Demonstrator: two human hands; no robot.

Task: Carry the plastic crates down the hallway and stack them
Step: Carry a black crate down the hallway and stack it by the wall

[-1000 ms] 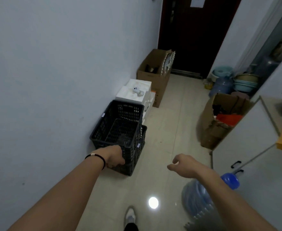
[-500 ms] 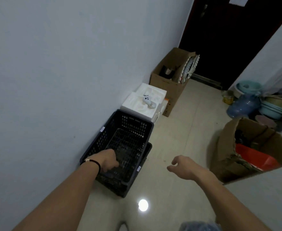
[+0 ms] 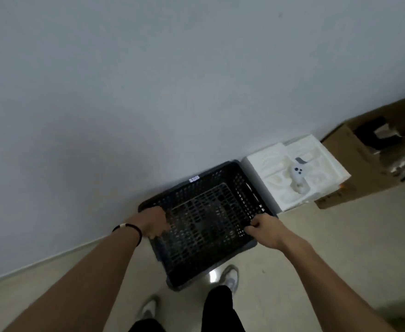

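A black perforated plastic crate [image 3: 206,219] sits nested on another black crate [image 3: 184,285] on the floor against the grey wall. My left hand [image 3: 154,224], with a black band on its wrist, grips the top crate's left rim. My right hand [image 3: 265,227] is closed on the crate's right rim. Only the front lower edge of the under crate shows beneath the top one.
White foam packing [image 3: 292,171] with a small white controller [image 3: 298,178] on it lies right of the crates. A brown cardboard box [image 3: 364,164] stands further right along the wall. My two feet [image 3: 230,276] are just in front of the crates on the beige tile floor.
I have stepped up to the crates and now look straight down on them. My right hand, free in the air before, has closed on the top crate's right rim. My left hand stays on the crate.
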